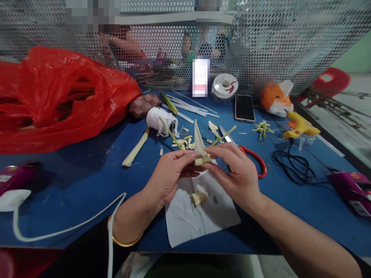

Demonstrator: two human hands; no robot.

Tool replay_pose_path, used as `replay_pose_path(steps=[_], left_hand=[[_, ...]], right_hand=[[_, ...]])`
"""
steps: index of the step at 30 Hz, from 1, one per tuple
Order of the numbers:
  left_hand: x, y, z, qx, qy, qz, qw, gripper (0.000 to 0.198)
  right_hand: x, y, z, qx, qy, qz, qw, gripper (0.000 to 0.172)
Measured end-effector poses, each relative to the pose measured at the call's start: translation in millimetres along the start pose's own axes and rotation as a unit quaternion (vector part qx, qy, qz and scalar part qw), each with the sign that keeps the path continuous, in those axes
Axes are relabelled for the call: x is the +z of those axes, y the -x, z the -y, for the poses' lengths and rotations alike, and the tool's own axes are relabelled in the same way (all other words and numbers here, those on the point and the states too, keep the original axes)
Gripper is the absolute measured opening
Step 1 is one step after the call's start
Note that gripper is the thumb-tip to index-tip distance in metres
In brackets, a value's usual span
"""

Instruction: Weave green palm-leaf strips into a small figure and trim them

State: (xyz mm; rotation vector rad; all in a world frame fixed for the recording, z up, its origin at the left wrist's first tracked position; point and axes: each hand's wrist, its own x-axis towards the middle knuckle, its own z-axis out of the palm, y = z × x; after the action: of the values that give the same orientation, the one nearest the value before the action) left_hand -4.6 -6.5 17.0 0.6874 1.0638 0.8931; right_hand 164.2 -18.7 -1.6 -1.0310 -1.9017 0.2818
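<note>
Fingers [187, 158], pale pointed piece [199, 144] between, apparently folded

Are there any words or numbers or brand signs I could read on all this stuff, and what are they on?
No words or numbers can be read clearly.
White spool: a curved red mark, no letters I can make out.
Right-hand purple box: small markings, too tiny to read.
Bright screen: blurred into blocks.
Flat phone: dark screen, no text visible.
</note>
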Motion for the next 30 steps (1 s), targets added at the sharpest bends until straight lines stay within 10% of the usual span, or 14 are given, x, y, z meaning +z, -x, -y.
replay_pose_path(steps=[23, 30], left_hand=[[-3.9, -8.8, 2.7, 0.084, 0.037, -0.100, 0.991, 0.018], [-4.6, -2.9, 1.7, -0.002, 0.027, 0.013, 1.000, 0.026]], right_hand=[[1.4, 1.5, 4.5, -0.077, 0.039, 0.040, 0.995, 0.011], [-0.9, 2.1, 3.8, -0.119, 0.066, 0.032, 0.990, 0.011]])
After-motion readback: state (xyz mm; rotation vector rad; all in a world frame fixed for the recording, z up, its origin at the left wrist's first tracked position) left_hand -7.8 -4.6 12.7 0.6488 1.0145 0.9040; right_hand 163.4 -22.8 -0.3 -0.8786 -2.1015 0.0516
